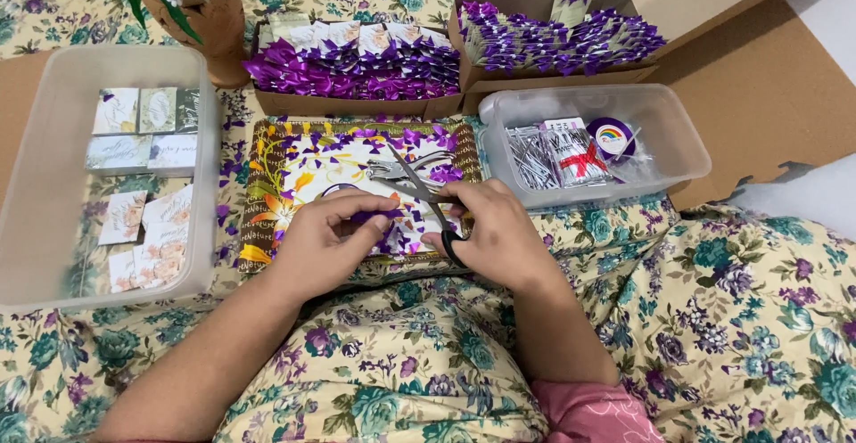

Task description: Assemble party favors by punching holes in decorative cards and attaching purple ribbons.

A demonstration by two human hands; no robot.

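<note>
I see my left hand [325, 238] pinching a short piece of purple ribbon [370, 217] between thumb and fingertips, closed narrow on it. My right hand [499, 233] grips black-handled scissors [426, 195], fingers through the loops, blades parted and reaching up past the ribbon's end. Under both sets of fingers lies a patterned tray [267, 202] strewn with purple offcuts. Beyond my fingertips sit cardboard boxes of finished purple bows [357, 64]; a clear tub of cards [53, 176] lies left of my left fingers.
</note>
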